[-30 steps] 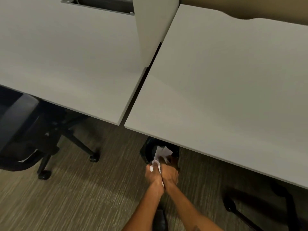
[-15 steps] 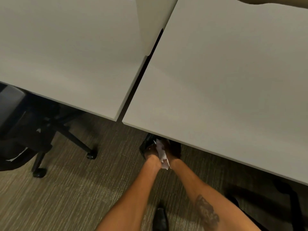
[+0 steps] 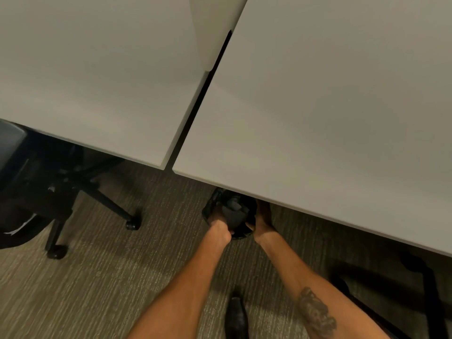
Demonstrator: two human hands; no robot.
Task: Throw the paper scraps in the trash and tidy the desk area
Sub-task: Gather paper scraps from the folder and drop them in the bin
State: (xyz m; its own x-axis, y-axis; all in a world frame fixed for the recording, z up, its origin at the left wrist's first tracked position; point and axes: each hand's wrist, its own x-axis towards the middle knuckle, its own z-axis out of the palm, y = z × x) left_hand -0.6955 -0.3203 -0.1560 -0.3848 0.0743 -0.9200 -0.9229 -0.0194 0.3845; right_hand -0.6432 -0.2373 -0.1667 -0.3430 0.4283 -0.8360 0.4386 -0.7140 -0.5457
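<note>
A small black trash bin [image 3: 235, 212] with a dark liner stands on the carpet, half under the front edge of the right desk [image 3: 318, 123]. My left hand [image 3: 219, 227] curls over the bin's near left rim. My right hand [image 3: 261, 225] grips the right rim, thumb on the inside and fingers hidden under the desk edge. No paper scraps show in either hand or on the desks; the inside of the bin looks dark.
The left desk [image 3: 97, 81] meets the right one at a narrow gap, with a white divider panel [image 3: 215, 28] between them. A black wheeled office chair [image 3: 51, 192] stands at the left. Dark chair legs [image 3: 428, 287] show at the right. My black shoe [image 3: 236, 319] rests on the carpet.
The white paper scraps seen between my hands earlier are gone from view. My hands have moved apart onto the bin's two sides, and the view has shifted closer.
</note>
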